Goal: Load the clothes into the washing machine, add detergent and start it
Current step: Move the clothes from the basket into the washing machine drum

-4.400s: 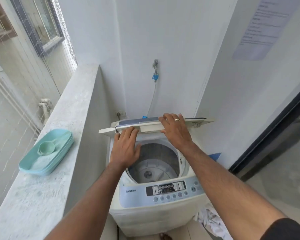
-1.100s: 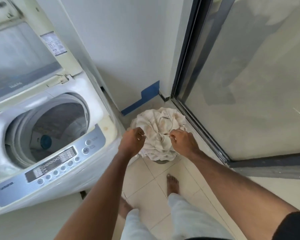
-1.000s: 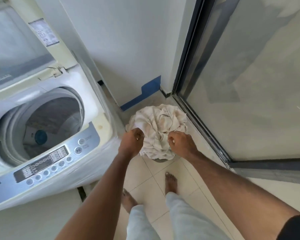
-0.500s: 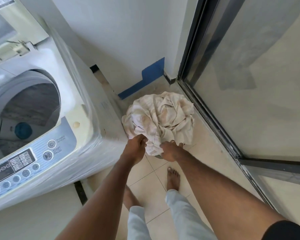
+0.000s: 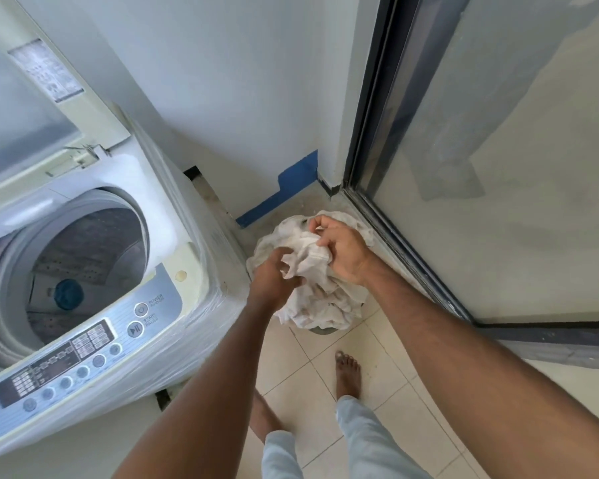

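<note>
clothes [image 5: 320, 299] | L hand [image 5: 274, 276] + R hand [image 5: 343, 252] both gripping bundle | beside washer [image 5: 173, 233], lid up

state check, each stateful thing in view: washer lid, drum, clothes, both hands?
washing machine lid: raised open
drum: no clothes in the visible part
pile of clothes: still on the floor beside the machine
left hand: gripping cloth
right hand: gripping cloth
</note>
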`<action>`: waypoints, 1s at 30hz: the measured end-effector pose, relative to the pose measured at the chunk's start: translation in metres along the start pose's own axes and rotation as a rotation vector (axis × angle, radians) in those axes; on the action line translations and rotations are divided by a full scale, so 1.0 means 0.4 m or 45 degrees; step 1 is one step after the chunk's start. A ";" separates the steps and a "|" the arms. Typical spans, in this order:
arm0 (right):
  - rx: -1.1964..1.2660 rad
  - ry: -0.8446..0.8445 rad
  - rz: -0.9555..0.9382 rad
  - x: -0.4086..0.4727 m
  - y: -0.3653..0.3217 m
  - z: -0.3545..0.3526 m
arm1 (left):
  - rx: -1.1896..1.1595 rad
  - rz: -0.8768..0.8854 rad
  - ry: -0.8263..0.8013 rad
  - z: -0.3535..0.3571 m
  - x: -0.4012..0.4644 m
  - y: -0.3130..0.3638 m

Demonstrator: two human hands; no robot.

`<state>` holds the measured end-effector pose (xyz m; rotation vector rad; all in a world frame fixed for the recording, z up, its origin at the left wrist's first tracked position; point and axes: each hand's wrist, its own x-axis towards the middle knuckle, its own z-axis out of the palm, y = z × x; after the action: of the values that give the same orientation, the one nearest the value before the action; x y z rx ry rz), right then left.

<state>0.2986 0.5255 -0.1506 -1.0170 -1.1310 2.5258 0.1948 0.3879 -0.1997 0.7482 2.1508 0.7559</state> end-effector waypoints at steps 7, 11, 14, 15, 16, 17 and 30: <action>0.325 0.129 -0.085 -0.101 -0.060 -0.017 | -0.065 -0.179 -0.499 0.020 -0.010 0.049; 0.343 0.218 -0.124 -0.138 -0.044 -0.034 | 0.094 -0.057 -0.537 0.114 -0.037 0.048; 0.282 0.323 -0.176 -0.141 -0.053 -0.050 | 0.263 -0.057 -0.338 0.143 -0.044 0.045; 0.186 0.387 -0.192 -0.140 -0.057 -0.058 | 0.248 -0.052 -0.290 0.137 -0.045 0.044; 0.053 0.469 -0.209 -0.140 -0.062 -0.069 | 0.158 -0.052 -0.261 0.126 -0.048 0.043; -0.084 0.549 -0.228 -0.140 -0.066 -0.079 | -0.017 -0.079 -0.261 0.106 -0.055 0.043; 0.201 0.302 -0.276 -0.136 -0.106 0.055 | 0.221 0.148 -0.532 0.049 -0.087 0.100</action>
<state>0.3208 0.5187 -0.0818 -1.0562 -0.9067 2.2179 0.2406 0.3954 -0.1676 1.0297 1.8173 0.4247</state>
